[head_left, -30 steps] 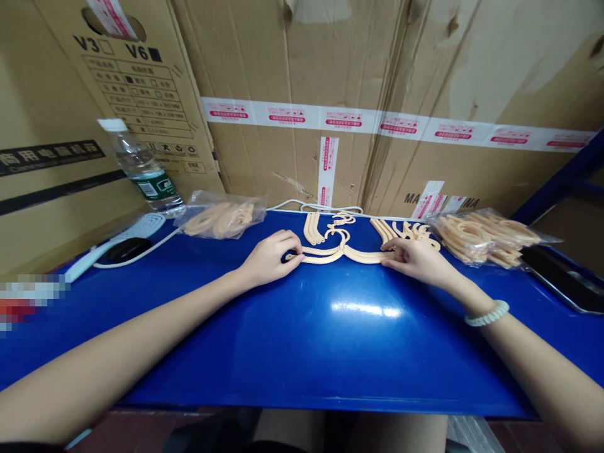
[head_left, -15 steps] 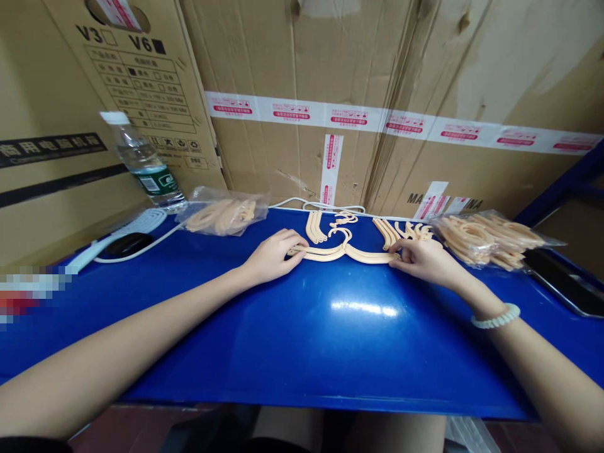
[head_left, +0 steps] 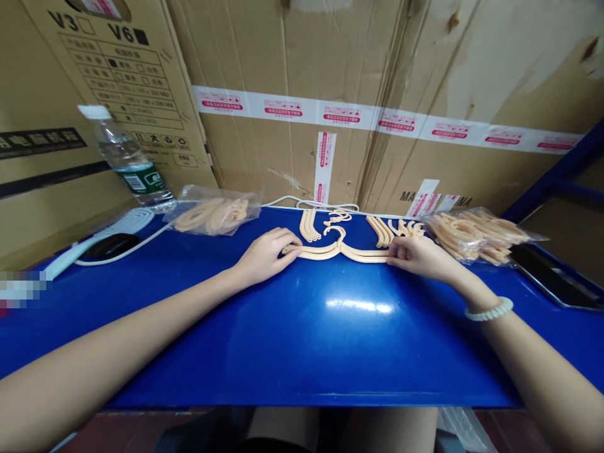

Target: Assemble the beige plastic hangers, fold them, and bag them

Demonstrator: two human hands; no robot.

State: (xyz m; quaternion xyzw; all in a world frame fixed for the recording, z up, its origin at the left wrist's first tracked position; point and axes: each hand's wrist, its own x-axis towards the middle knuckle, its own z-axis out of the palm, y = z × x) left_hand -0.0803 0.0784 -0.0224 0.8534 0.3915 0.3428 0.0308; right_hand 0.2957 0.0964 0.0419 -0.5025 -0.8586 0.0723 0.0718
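1 beige hanger (head_left: 340,247) spans left hand (head_left: 265,255) and right hand (head_left: 419,255), their fingers (head_left: 287,237) pinching its opposite ends.

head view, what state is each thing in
Beige hanger: spread open
Left hand: pinching hanger's left end
Right hand: closed at hanger's right end
Loose beige parts: grouped in clusters
Left bag: holding beige pieces, seal unclear
Right bag: likewise
Bottle: capped
Dark device: lying flat, unlit
Cardboard: taped
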